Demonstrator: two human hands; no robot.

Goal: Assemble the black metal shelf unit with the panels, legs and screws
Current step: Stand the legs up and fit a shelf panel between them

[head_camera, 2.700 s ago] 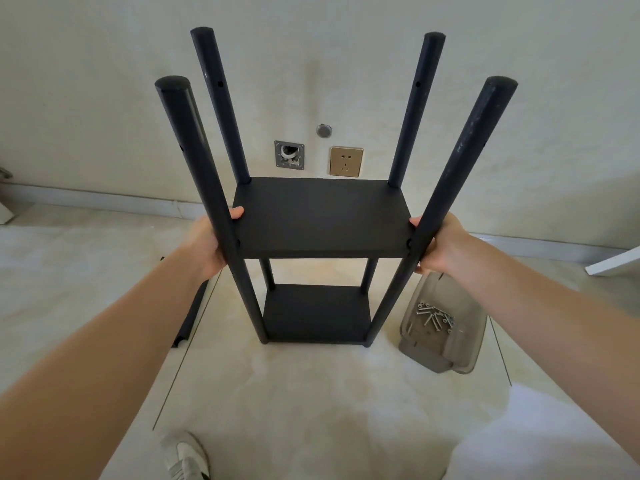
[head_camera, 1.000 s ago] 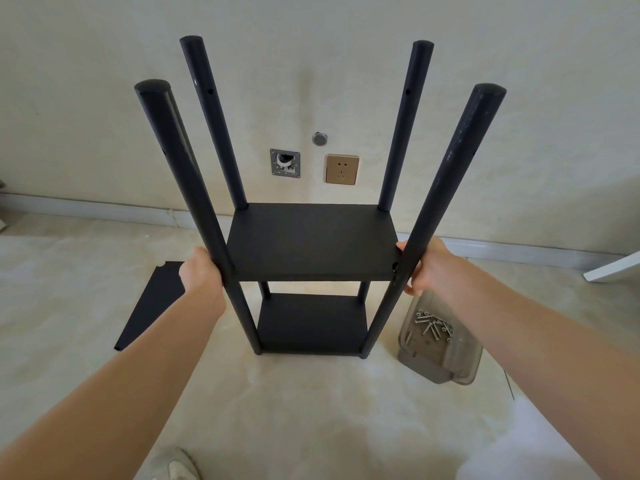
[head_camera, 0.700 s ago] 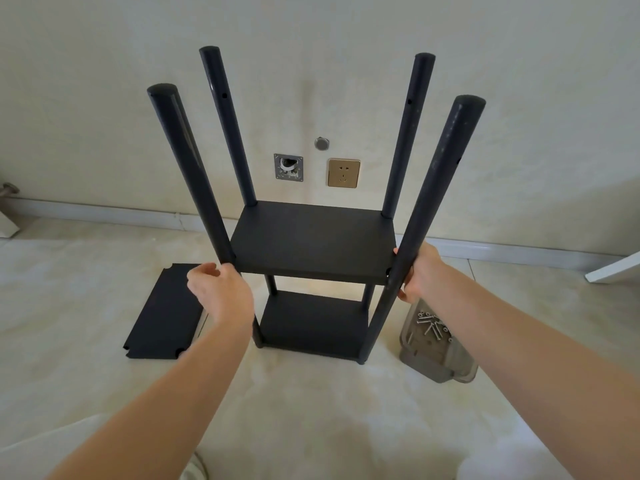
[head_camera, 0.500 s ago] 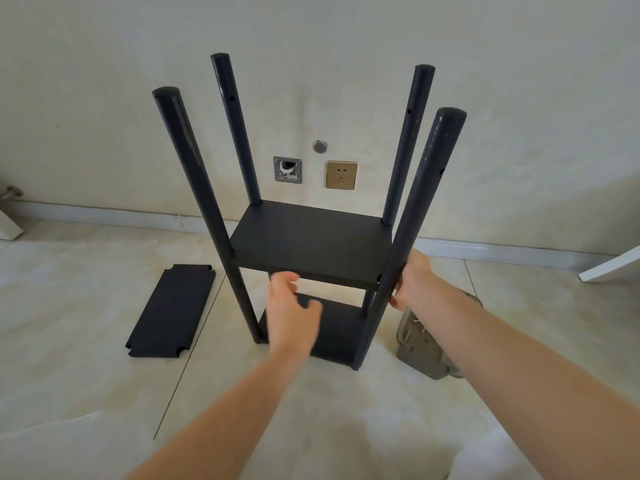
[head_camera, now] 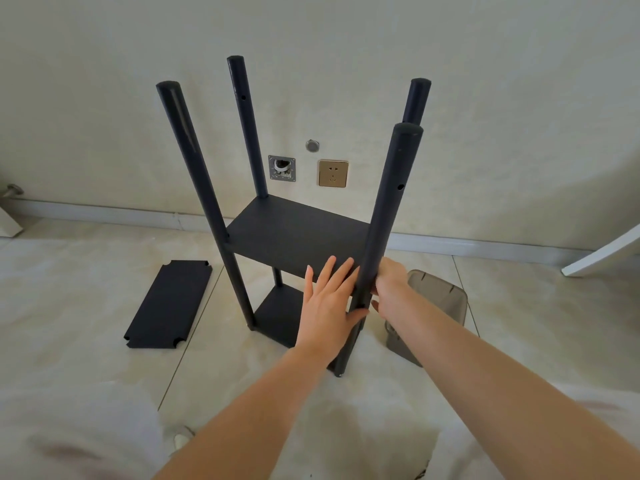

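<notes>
The black shelf unit (head_camera: pixel 298 237) stands on the floor with two panels fixed between its legs, which rise well above the upper panel. My left hand (head_camera: pixel 327 303) lies with straight fingers against the front edge of the upper panel, its thumb touching the near right leg (head_camera: pixel 388 216). My right hand (head_camera: pixel 389 285) grips that same leg from the right, at the panel's height. A loose black panel (head_camera: pixel 169 304) with notched corners lies flat on the floor to the left.
A grey translucent plastic box (head_camera: pixel 438 303) sits on the floor right of the unit, partly behind my right arm. The wall with a gold socket (head_camera: pixel 333 173) is close behind. A white bar (head_camera: pixel 602 252) leans in at the right edge.
My left hand let go of the near left leg and crossed to the right front corner of the upper panel. The unit has turned, its right front corner now nearest me.
</notes>
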